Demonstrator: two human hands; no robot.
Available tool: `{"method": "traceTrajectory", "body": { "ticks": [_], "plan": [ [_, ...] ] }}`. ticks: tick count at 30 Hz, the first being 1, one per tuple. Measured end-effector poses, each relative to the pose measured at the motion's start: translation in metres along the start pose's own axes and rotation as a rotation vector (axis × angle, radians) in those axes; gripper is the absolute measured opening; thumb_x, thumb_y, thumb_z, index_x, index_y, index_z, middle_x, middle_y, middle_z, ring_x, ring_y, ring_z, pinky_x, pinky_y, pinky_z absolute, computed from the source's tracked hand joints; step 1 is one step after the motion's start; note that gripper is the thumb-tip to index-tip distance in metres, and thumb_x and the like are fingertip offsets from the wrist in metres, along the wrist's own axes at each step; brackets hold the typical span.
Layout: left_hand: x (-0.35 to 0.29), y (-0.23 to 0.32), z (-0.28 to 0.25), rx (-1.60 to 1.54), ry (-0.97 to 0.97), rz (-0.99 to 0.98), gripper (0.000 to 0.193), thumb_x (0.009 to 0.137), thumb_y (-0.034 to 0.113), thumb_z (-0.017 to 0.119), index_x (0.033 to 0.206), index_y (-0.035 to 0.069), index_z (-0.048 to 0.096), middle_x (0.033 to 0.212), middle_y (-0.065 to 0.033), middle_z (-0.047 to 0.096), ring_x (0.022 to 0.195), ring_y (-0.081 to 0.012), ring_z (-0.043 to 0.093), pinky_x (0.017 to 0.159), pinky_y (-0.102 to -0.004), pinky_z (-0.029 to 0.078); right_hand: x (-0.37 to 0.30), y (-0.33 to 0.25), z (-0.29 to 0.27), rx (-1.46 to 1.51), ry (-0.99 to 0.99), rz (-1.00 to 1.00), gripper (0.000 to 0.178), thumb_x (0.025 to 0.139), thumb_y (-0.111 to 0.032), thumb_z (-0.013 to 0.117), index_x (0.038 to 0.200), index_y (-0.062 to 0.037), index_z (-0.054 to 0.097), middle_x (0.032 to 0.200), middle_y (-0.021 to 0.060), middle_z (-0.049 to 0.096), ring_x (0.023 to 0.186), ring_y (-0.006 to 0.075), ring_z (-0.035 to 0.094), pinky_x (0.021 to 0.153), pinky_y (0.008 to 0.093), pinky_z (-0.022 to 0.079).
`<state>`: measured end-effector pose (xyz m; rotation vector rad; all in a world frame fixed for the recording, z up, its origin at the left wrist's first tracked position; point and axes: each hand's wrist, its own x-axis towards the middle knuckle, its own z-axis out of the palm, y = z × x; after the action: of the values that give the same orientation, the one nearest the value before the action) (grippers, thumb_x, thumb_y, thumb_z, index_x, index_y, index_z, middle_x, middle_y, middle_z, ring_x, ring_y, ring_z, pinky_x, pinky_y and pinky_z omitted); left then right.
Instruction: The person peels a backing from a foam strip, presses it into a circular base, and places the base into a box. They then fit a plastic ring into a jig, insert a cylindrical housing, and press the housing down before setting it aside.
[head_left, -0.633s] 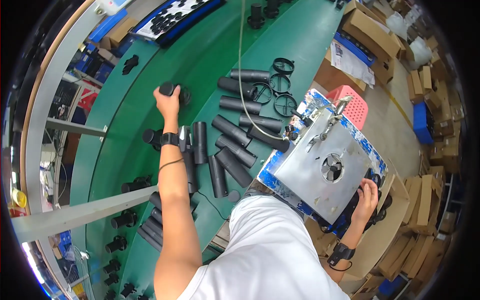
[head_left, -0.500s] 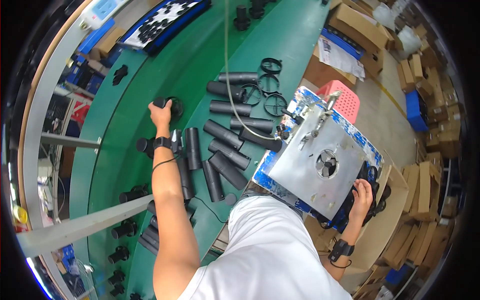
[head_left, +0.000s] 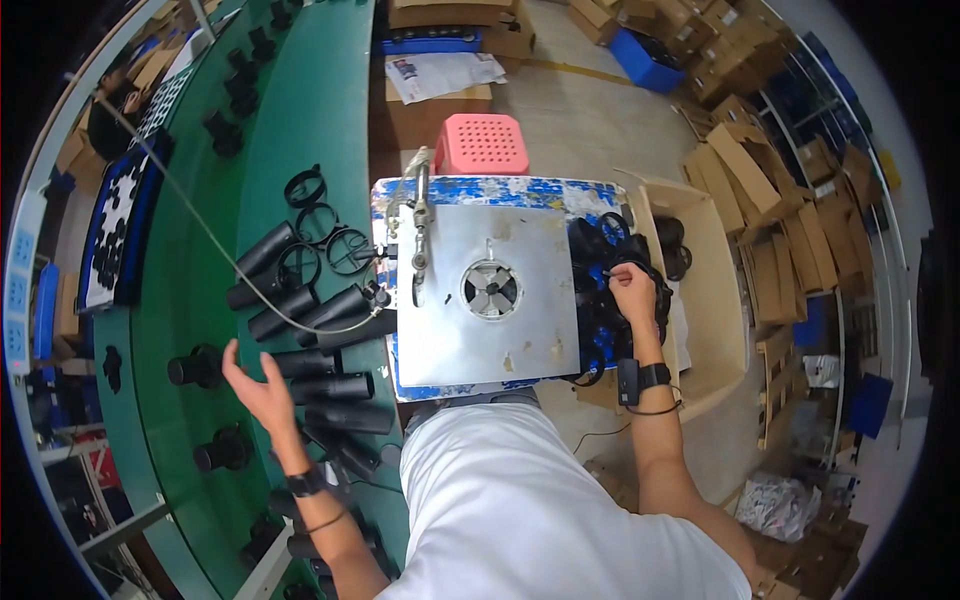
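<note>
My left hand (head_left: 262,388) is held over the green bench with its fingers apart and nothing in it. Just left of it a black flanged cylinder (head_left: 196,368) rests on the lower green strip. Several black tubes (head_left: 348,416) lie beside and beyond that hand. At the right, my right hand (head_left: 634,294) reaches into a heap of black plastic rings (head_left: 604,232), its fingers pinched; what is between them is hidden. Between my hands a metal plate (head_left: 530,345) lies on a worn blue-and-white board, with a round opening (head_left: 491,290) showing a slotted metal fixture.
A metal clamp-like fitting with a hose (head_left: 421,225) stands at the plate's left edge. Loose black rings (head_left: 349,250) lie on the bench. Beyond the board is a pink stool (head_left: 484,143). An open cardboard box (head_left: 722,300) stands at the right. A person (head_left: 112,115) is at the far left.
My view has swung right. My left hand has let go of the black flanged cylinder and drawn back from it. My right hand has moved into the ring heap, its fingers now pinched.
</note>
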<state>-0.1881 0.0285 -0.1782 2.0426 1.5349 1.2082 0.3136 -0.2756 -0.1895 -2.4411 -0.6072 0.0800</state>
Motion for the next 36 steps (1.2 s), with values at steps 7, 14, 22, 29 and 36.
{"method": "traceTrajectory", "body": {
  "ticks": [7, 14, 22, 29, 36],
  "plan": [
    [-0.035, 0.031, 0.018, -0.19, -0.182, -0.136, 0.037, 0.089, 0.005, 0.058, 0.125, 0.001, 0.052, 0.128, -0.0109, 0.054, 0.117, -0.0224, 0.053, 0.095, -0.0343, 0.044, -0.005, 0.02, -0.005, -0.407, 0.07, 0.047, 0.026, 0.07, -0.012, 0.074, 0.093, -0.0138, 0.063, 0.109, 0.0102, 0.056, 0.108, 0.0345, 0.052, 0.093, 0.0439, 0.044],
    [-0.034, 0.029, 0.017, -0.259, -0.233, -0.149, 0.032, 0.091, 0.005, 0.055, 0.123, 0.0, 0.053, 0.121, -0.0112, 0.059, 0.111, -0.0207, 0.057, 0.097, -0.0323, 0.044, -0.058, 0.067, -0.004, -0.176, 0.216, 0.167, 0.023, 0.072, -0.013, 0.072, 0.091, -0.0103, 0.06, 0.096, 0.0108, 0.061, 0.09, 0.0345, 0.059, 0.079, 0.0407, 0.049],
    [-0.039, 0.049, 0.049, -0.415, -0.354, -0.173, 0.028, 0.093, 0.003, 0.053, 0.121, 0.0, 0.053, 0.121, -0.01, 0.058, 0.11, -0.0188, 0.057, 0.097, -0.0305, 0.044, -0.181, 0.107, 0.049, 0.645, -0.171, 0.935, 0.03, 0.082, -0.031, 0.066, 0.098, -0.0062, 0.06, 0.093, 0.0076, 0.065, 0.08, 0.0218, 0.063, 0.073, 0.0313, 0.049],
    [-0.028, 0.086, 0.067, -0.512, -0.497, -0.096, 0.026, 0.092, 0.001, 0.053, 0.118, -0.001, 0.055, 0.117, -0.0077, 0.059, 0.105, -0.0153, 0.059, 0.089, -0.0265, 0.046, -0.185, 0.113, 0.041, 0.808, -0.129, 0.93, 0.028, 0.086, -0.029, 0.06, 0.102, -0.0061, 0.06, 0.092, 0.0052, 0.065, 0.079, 0.0168, 0.064, 0.069, 0.0281, 0.049],
    [-0.049, 0.152, 0.078, -0.824, -0.851, -0.173, 0.02, 0.095, 0.011, 0.054, 0.111, 0.0, 0.056, 0.096, -0.0089, 0.065, 0.088, -0.0143, 0.062, 0.077, -0.0261, 0.048, -0.151, -0.016, -0.044, 0.809, 0.083, 0.433, 0.02, 0.078, 0.002, 0.067, 0.096, -0.0034, 0.061, 0.091, 0.0072, 0.065, 0.082, 0.0181, 0.064, 0.075, 0.0318, 0.052]
  ]
}}
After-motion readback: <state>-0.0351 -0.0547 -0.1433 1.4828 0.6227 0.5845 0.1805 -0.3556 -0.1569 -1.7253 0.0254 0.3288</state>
